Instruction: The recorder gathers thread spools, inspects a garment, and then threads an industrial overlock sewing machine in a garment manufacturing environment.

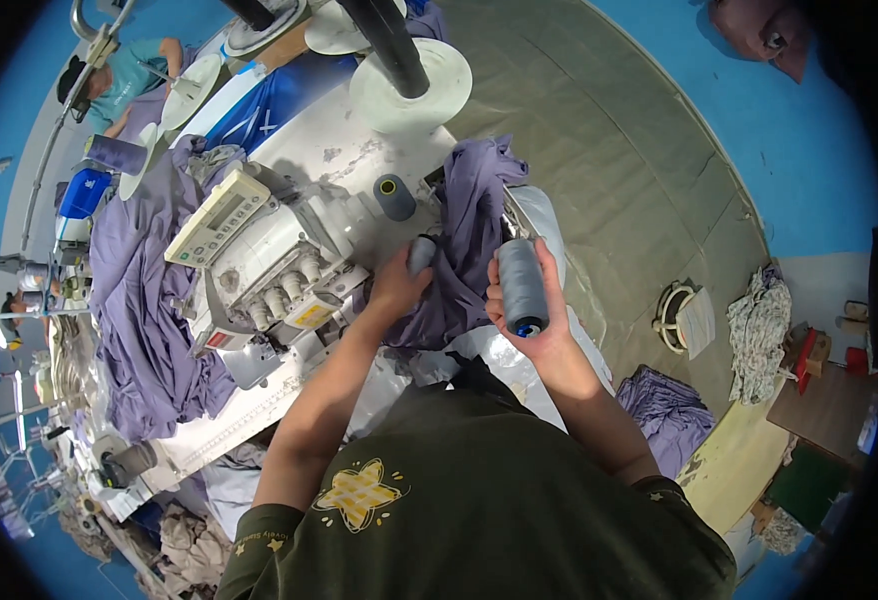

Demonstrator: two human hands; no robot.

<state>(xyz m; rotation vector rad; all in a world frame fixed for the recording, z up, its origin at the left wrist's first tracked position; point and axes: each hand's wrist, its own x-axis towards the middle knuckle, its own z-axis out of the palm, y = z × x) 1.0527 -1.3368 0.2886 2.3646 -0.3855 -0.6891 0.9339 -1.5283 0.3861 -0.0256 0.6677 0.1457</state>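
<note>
In my right hand point(539, 325) is a large grey thread cone point(522, 282), its base tilted toward me and my fingers wrapped round its side. My left hand point(399, 285) grips a smaller grey thread spool point(421, 254) close to the sewing machine's right end. Just beyond that hand, another grey thread cone point(394, 198) with a yellow-ringed core rests on the white table. Purple fabric point(474, 215) hangs in folds between my two hands. The white sewing machine point(294, 265), with its dials and control panel point(217, 215), stands left of my left hand.
More purple fabric point(144, 300) drapes over the table's left side. White discs point(411, 110) on a black post stand at the far edge. Folded purple cloth point(664, 415) lies to my right, near a round stool point(681, 318). A person point(124, 90) works at far left.
</note>
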